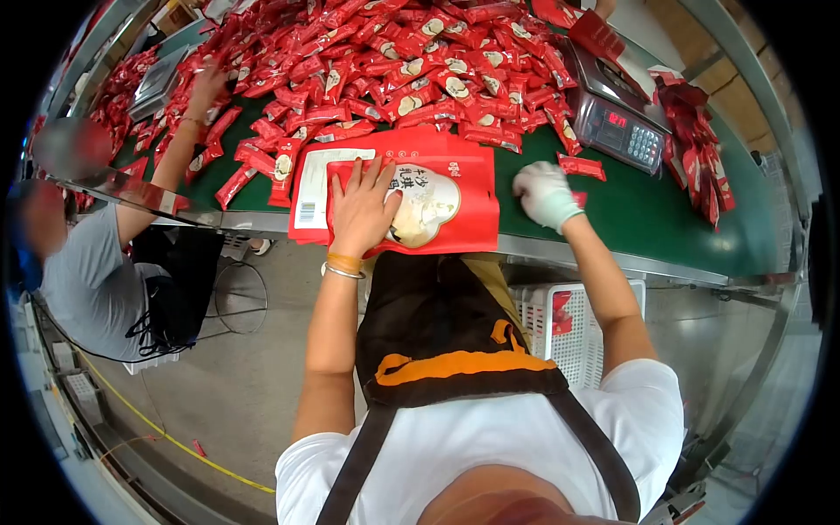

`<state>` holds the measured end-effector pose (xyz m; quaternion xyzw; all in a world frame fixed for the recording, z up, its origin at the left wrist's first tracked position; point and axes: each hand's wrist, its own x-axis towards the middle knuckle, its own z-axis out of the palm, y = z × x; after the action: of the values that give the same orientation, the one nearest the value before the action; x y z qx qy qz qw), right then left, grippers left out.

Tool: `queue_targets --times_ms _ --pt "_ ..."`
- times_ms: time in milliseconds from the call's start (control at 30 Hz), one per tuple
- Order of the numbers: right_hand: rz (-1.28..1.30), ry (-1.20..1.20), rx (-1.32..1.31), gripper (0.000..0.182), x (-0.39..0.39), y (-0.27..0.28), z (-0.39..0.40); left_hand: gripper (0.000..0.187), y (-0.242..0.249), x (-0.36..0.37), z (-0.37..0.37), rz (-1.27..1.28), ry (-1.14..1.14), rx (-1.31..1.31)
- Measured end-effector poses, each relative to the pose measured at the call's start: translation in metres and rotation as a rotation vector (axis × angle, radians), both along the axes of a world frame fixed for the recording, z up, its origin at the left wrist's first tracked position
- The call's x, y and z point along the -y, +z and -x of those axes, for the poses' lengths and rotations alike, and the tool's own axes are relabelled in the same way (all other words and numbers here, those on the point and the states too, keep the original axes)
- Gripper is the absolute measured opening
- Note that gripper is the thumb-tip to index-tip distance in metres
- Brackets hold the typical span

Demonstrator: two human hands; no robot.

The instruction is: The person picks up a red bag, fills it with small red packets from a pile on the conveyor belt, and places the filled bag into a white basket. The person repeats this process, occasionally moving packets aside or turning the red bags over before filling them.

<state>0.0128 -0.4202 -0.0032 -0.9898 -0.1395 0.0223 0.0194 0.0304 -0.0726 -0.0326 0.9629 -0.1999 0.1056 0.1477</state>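
Observation:
My bare left hand [360,208] lies with fingers spread on a stack of flat red pouches [477,197], printed with a cream oval and dark lettering. One pouch in the stack shows a white label panel [308,197] with a barcode. My right hand [548,196], in a white glove, is just right of the stack over the green table surface. Its fingers are curled inward, and whatever they hold, if anything, is hidden. A small red packet [581,166] lies beside it.
A large heap of small red packets [411,70] covers the back of the green table [700,236]. A digital scale [619,131] stands at right, near more red pouches [700,157]. A co-worker [105,271] reaches in at left by another scale [157,83]. Below is a white basket [582,350].

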Motion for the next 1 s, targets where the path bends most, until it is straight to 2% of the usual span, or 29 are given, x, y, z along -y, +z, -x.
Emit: queue_targets --times_ms 33,67,133,233,267,333,400,533,667,733,800,1000 --pt "-0.092 -0.012 0.193 0.009 0.021 -0.005 -0.007 0.053 -0.001 0.001 0.001 -0.003 -0.002 0.001" --pt "-0.308 0.008 0.218 0.015 0.023 -0.006 -0.016 0.053 -0.001 0.001 0.0 -0.013 -0.006 0.008" --pt "-0.472 -0.016 0.245 0.03 0.014 -0.014 -0.045 0.053 -0.003 0.001 0.001 -0.023 -0.021 0.019" --pt "-0.253 -0.089 0.248 0.051 -0.002 -0.042 -0.089 0.053 -0.003 0.003 0.001 -0.006 -0.008 -0.011" --pt "-0.26 -0.084 0.255 0.051 -0.007 -0.041 -0.095 0.053 -0.003 0.003 0.0 0.004 -0.01 -0.028" --pt "-0.112 -0.196 0.11 0.049 -0.017 -0.037 -0.106 0.053 -0.001 0.001 0.0 0.014 -0.004 -0.044" --pt "-0.147 -0.156 0.12 0.044 -0.018 -0.034 -0.095 0.054 -0.003 -0.001 0.0 0.009 -0.002 -0.018" --pt "-0.179 -0.109 0.322 0.035 -0.002 -0.022 -0.053 0.054 -0.003 -0.001 -0.001 0.018 -0.006 -0.012" --pt "-0.056 -0.14 0.238 0.035 0.018 -0.019 -0.01 0.054 -0.003 -0.001 0.001 0.035 -0.014 -0.011" --pt "0.0 -0.147 0.225 0.034 0.022 -0.022 -0.011 0.054 -0.003 -0.001 -0.001 0.033 -0.009 -0.008" --pt "-0.045 -0.243 0.05 0.035 0.023 -0.023 -0.017 0.054 -0.004 -0.001 -0.002 0.033 -0.009 0.0" --pt "-0.03 -0.242 0.049 0.037 0.013 -0.015 -0.053 0.054 -0.003 -0.002 0.0 0.037 -0.009 -0.011"
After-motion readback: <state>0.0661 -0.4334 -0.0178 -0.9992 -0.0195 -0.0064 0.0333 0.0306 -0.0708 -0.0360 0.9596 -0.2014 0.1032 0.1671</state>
